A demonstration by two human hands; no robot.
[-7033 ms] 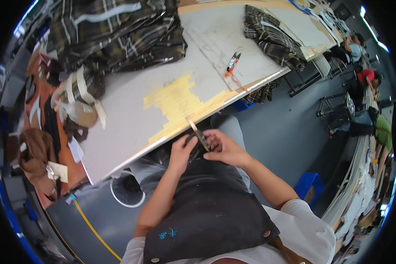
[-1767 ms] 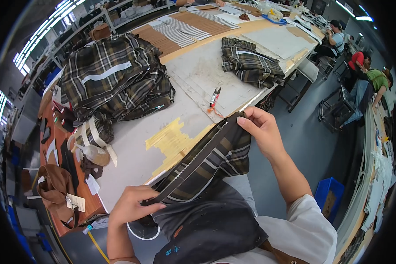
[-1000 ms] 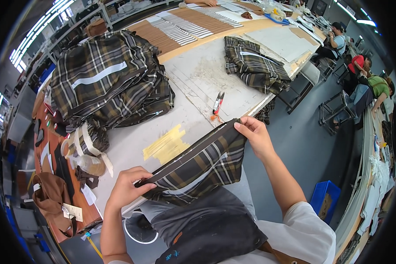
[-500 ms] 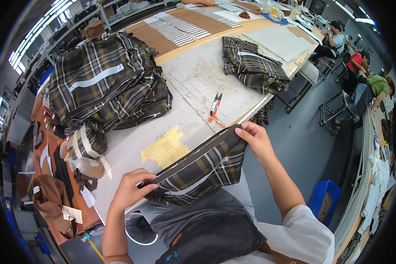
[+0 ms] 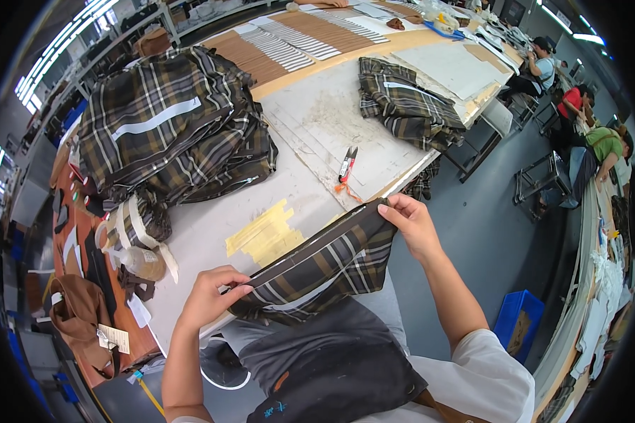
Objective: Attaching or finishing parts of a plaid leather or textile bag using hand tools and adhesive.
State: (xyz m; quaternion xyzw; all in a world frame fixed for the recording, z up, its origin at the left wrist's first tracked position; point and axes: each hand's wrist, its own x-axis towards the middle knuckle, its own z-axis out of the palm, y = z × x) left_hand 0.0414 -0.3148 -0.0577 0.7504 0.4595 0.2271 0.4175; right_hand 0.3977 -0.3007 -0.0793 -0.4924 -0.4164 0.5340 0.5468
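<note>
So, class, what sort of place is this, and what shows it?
Probably a sewing workshop: the left hand and right hand hold a plaid piece of cloth, while a heap of similar cloth and a pair of red snips lie on the worktable.

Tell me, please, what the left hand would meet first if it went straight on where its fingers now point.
Probably the plaid fabric piece: the left hand pinches its left end and points rightward across it. Exact depth is hard to judge.
</note>
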